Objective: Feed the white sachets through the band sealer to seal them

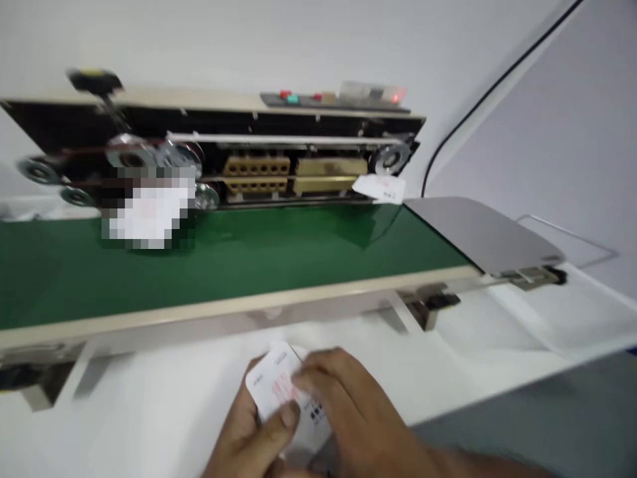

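Observation:
In my left hand (253, 425) I hold a white printed packet (279, 378) with rounded corners and red and black print, the thumb pressed across its face. My right hand (353, 405) is at the packet's right edge, fingers curled against it and a little blurred. Whether more packets lie beneath this one I cannot tell. Both hands are in front of a band sealer (259, 126) with a green conveyor belt (279, 252). A similar white packet (381, 188) sits at the sealer's right end, by the wheel. Farther left, a pixelated white shape (152, 209) is over the belt.
A grey plate (488, 229) extends from the belt's right end, with a thin wire frame (572, 236) beyond it. Black knobs on brackets (428, 305) stick out along the front edge. A black cable (492, 99) runs up the wall. White table surface (149, 425) lies below.

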A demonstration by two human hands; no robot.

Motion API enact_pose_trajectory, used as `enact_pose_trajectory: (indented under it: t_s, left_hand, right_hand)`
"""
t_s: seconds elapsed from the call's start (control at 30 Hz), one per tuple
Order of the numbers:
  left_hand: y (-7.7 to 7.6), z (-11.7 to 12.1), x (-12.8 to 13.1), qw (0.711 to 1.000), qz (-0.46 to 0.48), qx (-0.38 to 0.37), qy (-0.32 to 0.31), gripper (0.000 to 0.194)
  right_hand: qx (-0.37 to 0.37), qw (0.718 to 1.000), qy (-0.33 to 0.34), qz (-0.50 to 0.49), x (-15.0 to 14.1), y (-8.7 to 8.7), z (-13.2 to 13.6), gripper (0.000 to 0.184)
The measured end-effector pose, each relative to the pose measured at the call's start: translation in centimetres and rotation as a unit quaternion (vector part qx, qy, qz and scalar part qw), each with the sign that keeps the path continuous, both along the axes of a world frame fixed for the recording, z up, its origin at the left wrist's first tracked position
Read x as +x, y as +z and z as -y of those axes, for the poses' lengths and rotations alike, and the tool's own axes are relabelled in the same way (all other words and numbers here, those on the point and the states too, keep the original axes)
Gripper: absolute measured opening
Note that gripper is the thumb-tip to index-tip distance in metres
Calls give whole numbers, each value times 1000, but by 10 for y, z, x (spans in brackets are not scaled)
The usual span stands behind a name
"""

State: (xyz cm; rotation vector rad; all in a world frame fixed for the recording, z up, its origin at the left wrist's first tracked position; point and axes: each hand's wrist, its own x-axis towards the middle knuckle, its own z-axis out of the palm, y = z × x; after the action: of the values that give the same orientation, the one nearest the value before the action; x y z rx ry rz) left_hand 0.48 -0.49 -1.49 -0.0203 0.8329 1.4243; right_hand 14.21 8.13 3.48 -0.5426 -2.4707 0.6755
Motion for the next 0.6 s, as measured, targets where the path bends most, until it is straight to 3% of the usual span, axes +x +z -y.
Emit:
enact_pose_trajectory:
  t_s: [0.1,0.33,0.47,0.6]
  left_hand:
    - [8,1,-3,1000,15,-10,-16,63]
    - [6,6,-6,994,-78,20,-76,45]
    - [7,5,-5,993,-90,1,-76,39]
    - [10,5,-3,988,-113,-8,-100,44]
  right_hand:
    - [-44,997,-47,31,-7,-16,6,58]
    - [-193,968,-161,-15,-2,-23,7,53]
    - [-256,948,-163,-95,3,-23,4,43]
    - [-312,933,-137,-112,14,-11,-6,34]
